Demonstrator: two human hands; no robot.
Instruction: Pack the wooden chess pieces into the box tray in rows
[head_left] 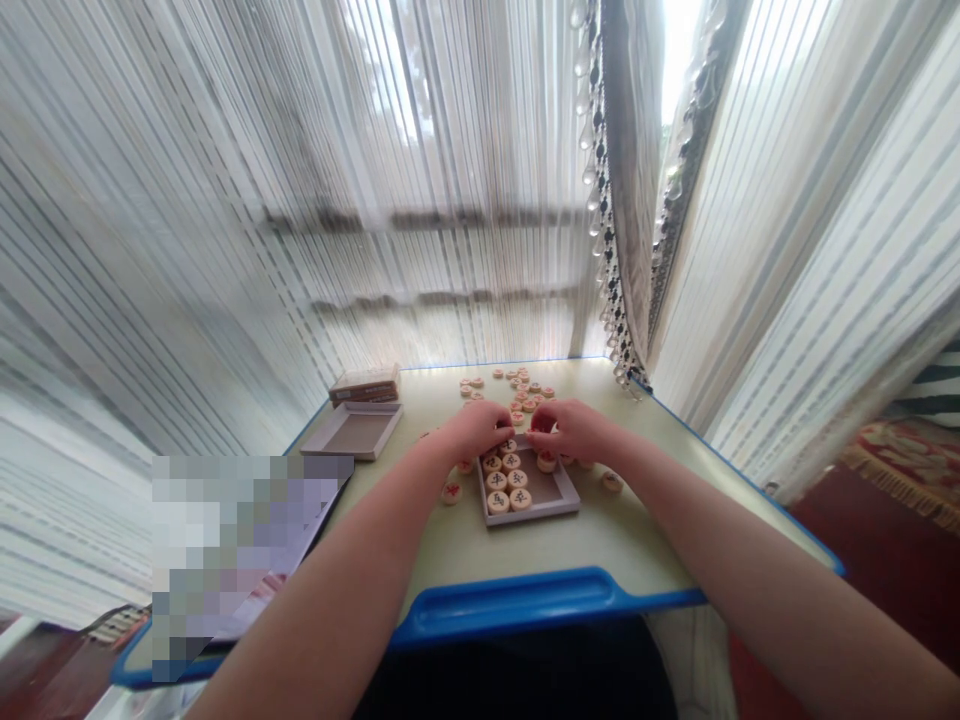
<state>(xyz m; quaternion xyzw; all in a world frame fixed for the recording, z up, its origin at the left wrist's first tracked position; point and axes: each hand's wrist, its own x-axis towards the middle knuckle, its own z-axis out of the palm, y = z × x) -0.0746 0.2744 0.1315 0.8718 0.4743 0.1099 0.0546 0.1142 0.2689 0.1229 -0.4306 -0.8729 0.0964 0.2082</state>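
Observation:
My left hand [482, 430] is over the far left corner of a shallow open box [551, 490], its fingers curled together; what they hold, if anything, is hidden. Across from it, my right hand [571, 430] pinches a red-marked Chinese chess piece at the box's far side, partly covered by the fingers. Inside the box, round black-marked chess pieces [497, 501] lie face up in two columns along the left. One red-marked chess piece [546, 461] sits near the box's far right part.
Many loose chess pieces [529, 404] are scattered behind my hands, with one [451, 493] left of the box and another [612, 482] to its right. A shallow tray or lid [360, 432] lies at left, before flat boxes [366, 383]. The table [517, 550] has a raised blue rim.

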